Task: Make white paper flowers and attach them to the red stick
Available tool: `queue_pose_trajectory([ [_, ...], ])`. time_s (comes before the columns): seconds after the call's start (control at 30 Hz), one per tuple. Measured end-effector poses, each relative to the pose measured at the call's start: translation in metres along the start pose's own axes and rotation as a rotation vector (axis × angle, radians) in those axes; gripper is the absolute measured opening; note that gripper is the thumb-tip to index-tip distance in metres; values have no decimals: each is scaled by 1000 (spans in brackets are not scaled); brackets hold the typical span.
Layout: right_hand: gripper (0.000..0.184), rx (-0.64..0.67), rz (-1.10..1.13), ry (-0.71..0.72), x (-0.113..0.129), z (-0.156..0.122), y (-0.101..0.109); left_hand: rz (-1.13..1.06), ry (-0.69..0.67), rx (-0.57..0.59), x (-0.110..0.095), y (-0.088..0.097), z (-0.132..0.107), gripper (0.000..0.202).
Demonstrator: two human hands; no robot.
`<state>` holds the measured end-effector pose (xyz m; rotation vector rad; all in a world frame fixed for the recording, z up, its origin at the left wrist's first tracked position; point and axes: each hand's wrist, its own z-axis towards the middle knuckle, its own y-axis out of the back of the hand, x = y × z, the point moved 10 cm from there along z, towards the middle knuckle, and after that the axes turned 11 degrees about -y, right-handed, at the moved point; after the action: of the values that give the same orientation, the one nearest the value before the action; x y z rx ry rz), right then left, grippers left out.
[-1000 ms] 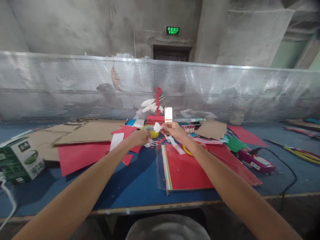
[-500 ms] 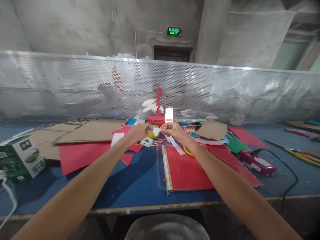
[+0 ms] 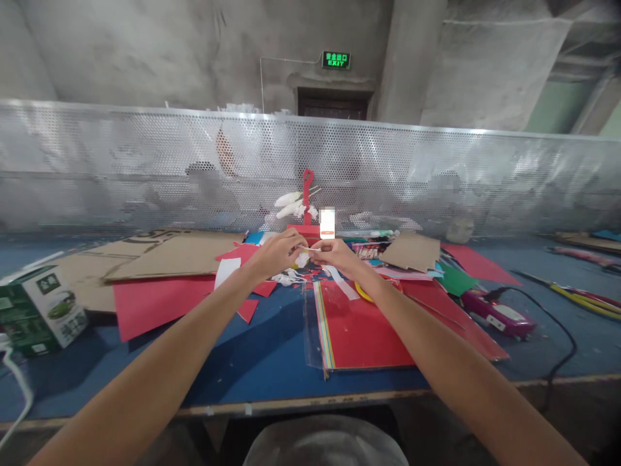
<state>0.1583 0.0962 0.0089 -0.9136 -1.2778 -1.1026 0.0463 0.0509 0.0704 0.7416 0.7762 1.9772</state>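
Small crumpled white paper is between my two hands above the middle of the table. My right hand pinches it from the right, fingers closed. From the left, my left hand has its fingertips together at the upper edge of the same paper; its exact grip is partly hidden. A yellow round thing shows just behind the paper. Below lie white scraps and small red bits. A white paper strip lies under my right wrist.
A phone with a lit screen stands behind my hands, beside a red paper piece. Cardboard lies left, near a green and white carton. Red sheets lie in front right, a purple corded device further right.
My left hand has moved right and in to the white paper, and its fingertips now meet it close to my right fingers. My right hand has barely moved.
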Motion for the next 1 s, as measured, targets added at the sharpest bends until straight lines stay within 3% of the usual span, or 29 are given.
queue_pose_trajectory([
  [0.27, 32, 12, 10, -6, 0, 0, -2, 64, -97, 89, -3, -11, -3, 26],
  [0.47, 34, 18, 34, -4, 2, -2, -2, 45, -110, 109, -11, -7, -1, 28],
  [0.63, 35, 29, 100, 29, 6, -4, -1, -144, 16, 55, -10, 2, 0, 23],
  [0.77, 36, 23, 181, 46, 9, -3, -1, -302, 142, 7, -7, -5, 1, 26],
  [1.0, 32, 25, 318, 29, 7, -1, -3, -339, 291, -171, 6, -3, -1, 19],
])
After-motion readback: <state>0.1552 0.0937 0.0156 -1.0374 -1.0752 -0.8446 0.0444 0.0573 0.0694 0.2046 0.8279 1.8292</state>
